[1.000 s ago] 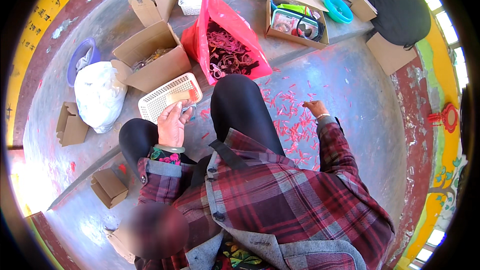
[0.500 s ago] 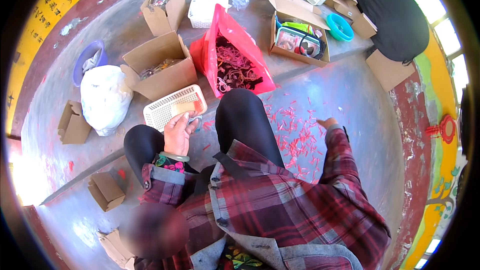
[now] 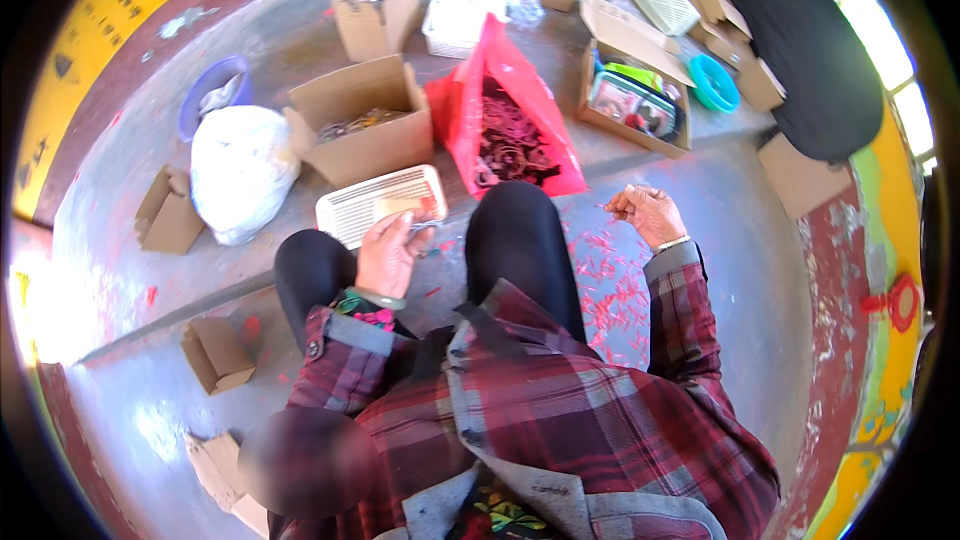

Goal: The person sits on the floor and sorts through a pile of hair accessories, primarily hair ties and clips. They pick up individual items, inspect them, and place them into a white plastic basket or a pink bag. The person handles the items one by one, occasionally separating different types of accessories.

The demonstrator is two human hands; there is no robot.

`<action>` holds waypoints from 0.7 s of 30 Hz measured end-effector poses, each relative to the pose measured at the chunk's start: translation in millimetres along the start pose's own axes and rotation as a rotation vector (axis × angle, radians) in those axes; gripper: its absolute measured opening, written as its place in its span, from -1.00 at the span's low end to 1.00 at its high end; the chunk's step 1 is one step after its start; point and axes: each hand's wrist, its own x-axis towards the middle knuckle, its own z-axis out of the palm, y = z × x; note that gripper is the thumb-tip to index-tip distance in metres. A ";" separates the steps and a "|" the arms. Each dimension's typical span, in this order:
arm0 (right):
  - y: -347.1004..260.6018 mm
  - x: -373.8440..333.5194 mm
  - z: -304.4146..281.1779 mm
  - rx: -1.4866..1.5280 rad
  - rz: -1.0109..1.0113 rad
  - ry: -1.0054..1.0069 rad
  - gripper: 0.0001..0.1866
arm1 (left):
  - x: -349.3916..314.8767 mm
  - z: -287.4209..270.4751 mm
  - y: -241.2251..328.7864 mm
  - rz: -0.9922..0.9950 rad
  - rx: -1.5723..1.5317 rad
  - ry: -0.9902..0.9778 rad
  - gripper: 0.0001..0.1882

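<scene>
Left hand (image 3: pixel 392 252): fingers curled around a small metal piece, held over the near edge of the white slotted tray (image 3: pixel 360 206) on the floor (image 3: pixel 760 280).
Right hand (image 3: pixel 648 214): raised, fingers loosely pinched (contents too small to tell).
Red plastic bag (image 3: pixel 505 120): open, dark red pieces inside, behind the knees.
Open brown carton (image 3: pixel 365 120): left of the bag.
White sack (image 3: pixel 240 172): beside that carton.
Yellow sign strip (image 3: pixel 100 30): far left, dark characters.
</scene>
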 end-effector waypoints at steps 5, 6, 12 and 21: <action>-31.7 22.6 143.8 0.018 0.022 -0.185 -0.71 | -0.6 -2.6 0.7 -0.001 -0.009 0.031 -0.77; -26.0 28.5 163.9 0.025 0.017 -0.209 -0.70 | 0.0 -1.7 1.2 -0.014 -0.004 0.035 -0.77; -0.5 57.7 231.7 -0.022 0.021 -0.285 -0.70 | 0.4 -3.9 3.1 -0.010 -0.007 0.050 -0.74; 20.1 61.9 235.0 0.022 -0.030 -0.217 -0.82 | 1.1 -2.6 -0.1 -0.053 -0.043 0.004 -0.76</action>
